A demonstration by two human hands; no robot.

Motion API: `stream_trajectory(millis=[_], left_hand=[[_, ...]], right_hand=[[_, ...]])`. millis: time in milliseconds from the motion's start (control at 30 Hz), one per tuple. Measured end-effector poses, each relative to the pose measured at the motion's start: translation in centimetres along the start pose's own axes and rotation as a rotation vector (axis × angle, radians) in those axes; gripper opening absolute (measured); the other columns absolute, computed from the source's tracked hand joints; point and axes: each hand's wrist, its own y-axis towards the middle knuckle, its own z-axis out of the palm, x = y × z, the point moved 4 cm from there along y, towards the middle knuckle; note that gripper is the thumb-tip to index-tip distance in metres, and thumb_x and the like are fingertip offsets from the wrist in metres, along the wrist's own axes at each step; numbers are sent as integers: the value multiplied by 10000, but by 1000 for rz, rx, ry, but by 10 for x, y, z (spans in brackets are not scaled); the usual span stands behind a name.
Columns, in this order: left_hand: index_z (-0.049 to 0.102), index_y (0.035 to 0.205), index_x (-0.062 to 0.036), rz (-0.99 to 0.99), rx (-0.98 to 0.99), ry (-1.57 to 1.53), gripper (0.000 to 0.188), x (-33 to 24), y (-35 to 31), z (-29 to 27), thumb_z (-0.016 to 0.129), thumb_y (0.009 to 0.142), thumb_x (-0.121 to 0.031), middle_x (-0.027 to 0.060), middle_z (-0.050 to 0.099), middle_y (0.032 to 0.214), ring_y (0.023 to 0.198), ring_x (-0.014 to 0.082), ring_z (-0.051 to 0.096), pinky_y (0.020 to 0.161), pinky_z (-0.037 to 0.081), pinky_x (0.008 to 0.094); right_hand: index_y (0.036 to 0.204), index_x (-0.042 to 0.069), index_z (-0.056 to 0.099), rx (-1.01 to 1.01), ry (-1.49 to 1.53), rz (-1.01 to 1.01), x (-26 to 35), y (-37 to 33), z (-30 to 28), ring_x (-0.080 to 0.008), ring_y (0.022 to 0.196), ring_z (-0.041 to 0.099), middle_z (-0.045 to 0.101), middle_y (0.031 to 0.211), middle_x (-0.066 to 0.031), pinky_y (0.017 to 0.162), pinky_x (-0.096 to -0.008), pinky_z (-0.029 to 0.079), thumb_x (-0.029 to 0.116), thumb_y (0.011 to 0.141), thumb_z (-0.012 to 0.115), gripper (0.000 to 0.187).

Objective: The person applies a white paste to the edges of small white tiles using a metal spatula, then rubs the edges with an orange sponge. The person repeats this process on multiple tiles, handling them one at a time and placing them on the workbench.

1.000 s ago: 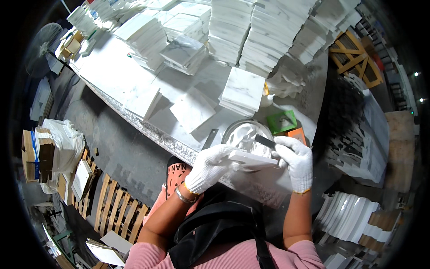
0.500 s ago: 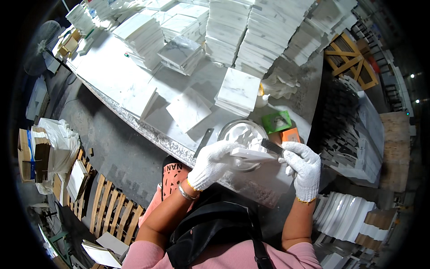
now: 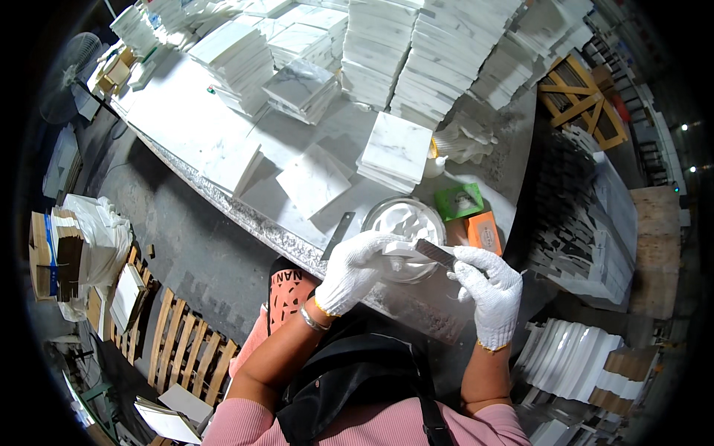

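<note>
Both my hands wear white knit gloves and meet over the near side of the table. My left hand (image 3: 351,271) is closed on a white marble tile (image 3: 401,248), seen nearly edge-on. In my right hand (image 3: 487,286) is a dark flat bar (image 3: 435,253), pinched at its near end; its far end lies over or against the tile's edge, and I cannot tell if they touch. Below them stands a round tub (image 3: 366,221) with white pieces in it. A metal ruler (image 3: 340,233) lies left of the tub, partly behind my left hand.
A green box (image 3: 459,201) and an orange box (image 3: 483,233) sit right of the tub. Beyond it are a small tile stack (image 3: 394,152) and a flat tile (image 3: 314,181). Tall marble stacks (image 3: 439,59) line the far side. A wooden pallet (image 3: 186,346) lies at lower left.
My right hand has moved slightly left and down, bringing the dark bar from beside the tile to over its right end. More of the orange box shows. My left hand has barely shifted.
</note>
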Motion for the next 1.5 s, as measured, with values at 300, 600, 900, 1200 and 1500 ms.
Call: stream_trajectory(millis=[300,600,900,1200,1500], left_hand=[[713,1161,-10,-30,12,-25,445,4,0,0,630,769,183,70,716,1066,955,152,670,850,541,282],[711,1174,-14,-50,30,23,455,-1,3,1,630,769,178,76,715,1072,967,165,678,857,546,290],[716,1162,-10,14,23,-27,497,-9,5,1,584,731,199,83,718,1057,965,179,684,858,549,296],[728,1138,-15,57,-34,-82,471,-2,2,1,605,729,186,95,730,1059,975,194,690,865,549,301],[718,1147,3,127,-75,5,453,-10,-2,-2,608,733,151,126,727,1089,1001,224,702,894,553,315]], right_hand=[[1124,-29,750,-11,-80,-61,0,-5,0,-121,768,704,761,989,-118,605,-220,529,-20,905,705,224],[1100,-37,751,-23,-129,-149,0,-6,-2,-127,758,706,754,957,-107,585,-210,506,-11,894,703,213],[1088,-31,757,-66,-268,-263,7,-10,-8,-118,762,695,747,940,-84,604,-218,502,-28,882,709,212],[1115,40,760,55,-672,-634,19,-18,2,-218,744,703,737,889,-111,677,-307,557,11,800,805,320],[1160,83,755,104,-764,-732,29,-23,20,-267,706,694,706,846,-112,641,-354,560,78,806,791,356]])
